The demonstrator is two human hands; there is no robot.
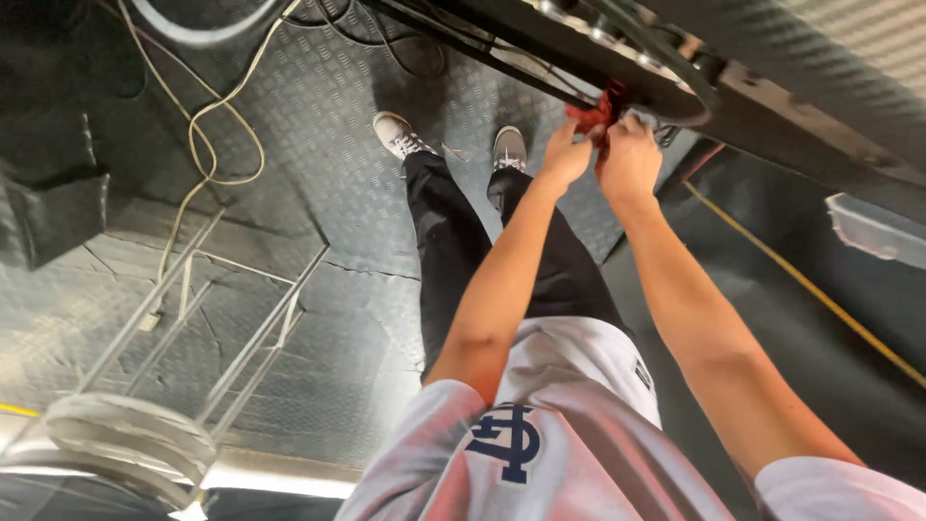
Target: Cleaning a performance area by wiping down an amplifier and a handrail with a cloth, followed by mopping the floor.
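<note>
Both my arms reach forward and down to the underside edge of a dark workbench (772,106). My left hand (565,154) pinches a small red part (596,112) hanging under the bench edge. My right hand (629,159) is closed beside it, touching the same red part and a black cable loop (675,92). How the fingers grip is partly hidden. Below the hands are my black trousers and grey shoes (400,133) on the floor.
Dark checker-plate floor mat (318,145) with a cream cable (207,125) snaking across it. A stool with a white round seat and metal legs (135,439) stands at lower left. A yellow floor line (810,289) and a clear plastic tray (873,227) lie at right.
</note>
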